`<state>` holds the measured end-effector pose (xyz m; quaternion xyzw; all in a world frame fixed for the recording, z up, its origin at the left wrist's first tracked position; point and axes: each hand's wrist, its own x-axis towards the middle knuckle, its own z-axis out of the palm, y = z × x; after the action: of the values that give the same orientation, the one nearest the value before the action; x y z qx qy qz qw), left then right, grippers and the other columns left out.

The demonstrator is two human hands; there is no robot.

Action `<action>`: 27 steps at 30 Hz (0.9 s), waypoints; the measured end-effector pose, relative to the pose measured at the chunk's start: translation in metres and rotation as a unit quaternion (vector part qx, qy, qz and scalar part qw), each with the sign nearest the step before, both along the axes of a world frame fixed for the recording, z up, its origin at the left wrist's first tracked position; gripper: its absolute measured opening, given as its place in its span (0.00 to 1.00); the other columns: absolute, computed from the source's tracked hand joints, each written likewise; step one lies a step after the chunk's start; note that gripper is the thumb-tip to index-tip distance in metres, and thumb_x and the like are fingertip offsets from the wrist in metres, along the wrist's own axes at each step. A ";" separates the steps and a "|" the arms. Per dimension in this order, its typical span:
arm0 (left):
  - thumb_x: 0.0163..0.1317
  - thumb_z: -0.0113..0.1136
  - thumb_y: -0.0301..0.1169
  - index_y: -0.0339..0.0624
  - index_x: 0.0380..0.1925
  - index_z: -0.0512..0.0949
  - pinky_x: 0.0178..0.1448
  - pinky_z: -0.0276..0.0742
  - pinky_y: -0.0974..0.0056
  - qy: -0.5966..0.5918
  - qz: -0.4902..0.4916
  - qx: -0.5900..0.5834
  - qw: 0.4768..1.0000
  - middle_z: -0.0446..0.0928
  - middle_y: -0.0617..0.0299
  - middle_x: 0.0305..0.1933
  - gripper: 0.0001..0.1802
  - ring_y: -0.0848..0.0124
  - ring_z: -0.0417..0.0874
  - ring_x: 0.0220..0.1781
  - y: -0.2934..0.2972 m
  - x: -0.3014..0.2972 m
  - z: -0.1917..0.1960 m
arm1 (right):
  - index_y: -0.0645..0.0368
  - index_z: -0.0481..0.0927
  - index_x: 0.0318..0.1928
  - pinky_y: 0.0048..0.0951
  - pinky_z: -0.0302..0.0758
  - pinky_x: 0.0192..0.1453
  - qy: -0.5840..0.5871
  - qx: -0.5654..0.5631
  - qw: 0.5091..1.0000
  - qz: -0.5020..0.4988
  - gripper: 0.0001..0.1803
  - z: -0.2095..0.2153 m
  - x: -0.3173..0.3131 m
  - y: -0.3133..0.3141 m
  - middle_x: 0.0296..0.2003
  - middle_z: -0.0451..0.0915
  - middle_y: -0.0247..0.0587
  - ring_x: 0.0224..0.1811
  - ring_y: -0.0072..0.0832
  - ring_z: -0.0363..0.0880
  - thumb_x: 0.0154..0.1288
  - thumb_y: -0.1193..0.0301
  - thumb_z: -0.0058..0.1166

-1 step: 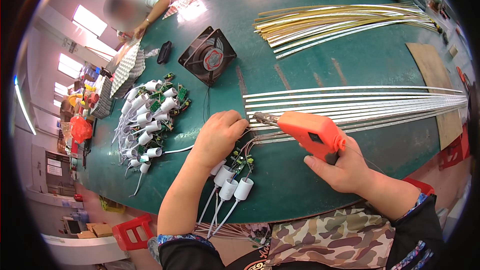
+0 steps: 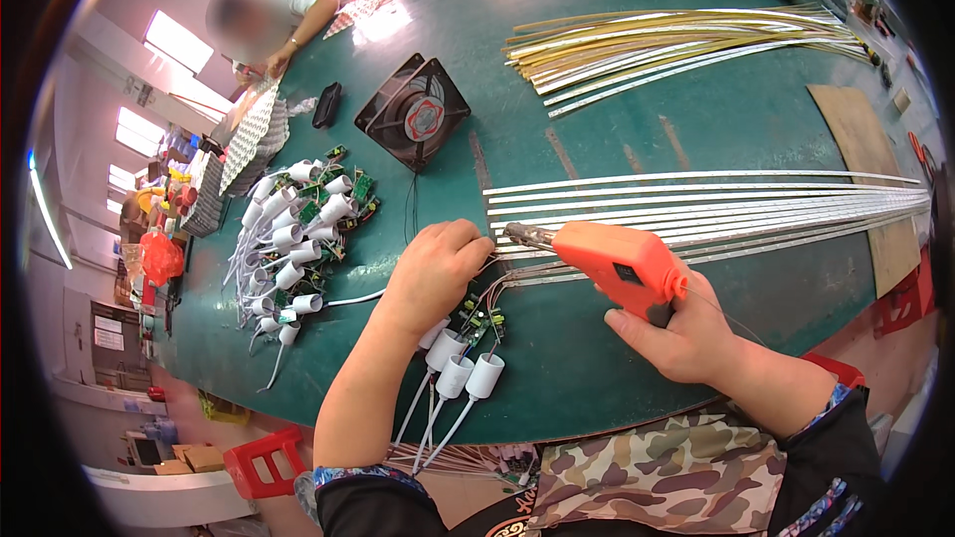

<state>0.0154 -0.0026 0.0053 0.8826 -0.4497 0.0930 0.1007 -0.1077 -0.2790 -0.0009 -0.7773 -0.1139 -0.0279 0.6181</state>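
some strips (image 2: 547, 279) on the green table (image 2: 587, 378) look wired to white sockets (image 2: 483, 376), others seem undone, as my curled left hand (image 2: 434, 264) hides its hold at their ends and my right hand (image 2: 688, 340) grips the orange soldering gun (image 2: 609, 247).

Orange lettering (image 2: 521, 507) is appearing on the wearer's dark garment (image 2: 476, 521); a red emblem (image 2: 426, 119) is marking the fan hub; pale sheets (image 2: 108, 325) are hanging at far left, too small to read.
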 end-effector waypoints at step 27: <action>0.54 0.67 0.25 0.43 0.33 0.83 0.41 0.76 0.57 0.023 -0.002 -0.070 0.997 0.80 0.62 0.33 0.06 0.58 0.81 0.36 0.002 0.005 -0.004 | 0.61 0.69 0.62 0.36 0.75 0.43 0.024 0.013 1.000 0.008 0.29 0.000 -0.003 -0.007 0.37 0.80 0.43 0.35 0.38 0.78 0.62 0.68 0.63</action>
<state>0.0206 -0.0006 0.0011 0.8742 -0.4416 0.1037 0.1730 -0.1105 -0.2862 -0.0005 -0.7684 -0.1050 -0.0061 0.6313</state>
